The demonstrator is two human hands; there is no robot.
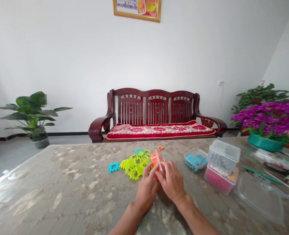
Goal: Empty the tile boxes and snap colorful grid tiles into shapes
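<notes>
Both hands grip a small transparent plastic box (pixel 156 158) with orange pieces inside; it stands tilted on the table in front of me. My left hand (pixel 147 184) closes on its near left side, and my right hand (pixel 172 182) holds it from the right, fingers at the upright edge that looks like its lid. My hands hide the box's lower part. Just left of it lies a pile of lime-green toothed plastic pieces (pixel 134 167). A blue square toothed piece (pixel 114 167) is beside the pile, and an orange piece (pixel 160 148) lies behind the box.
To the right sit an open tub of blue pieces (pixel 195 159), a box of grey pieces (pixel 223 156) stacked on a box of pink ones (pixel 220 179), and a loose transparent lid (pixel 260 195). A teal pot of purple flowers (pixel 266 142) stands at the far right.
</notes>
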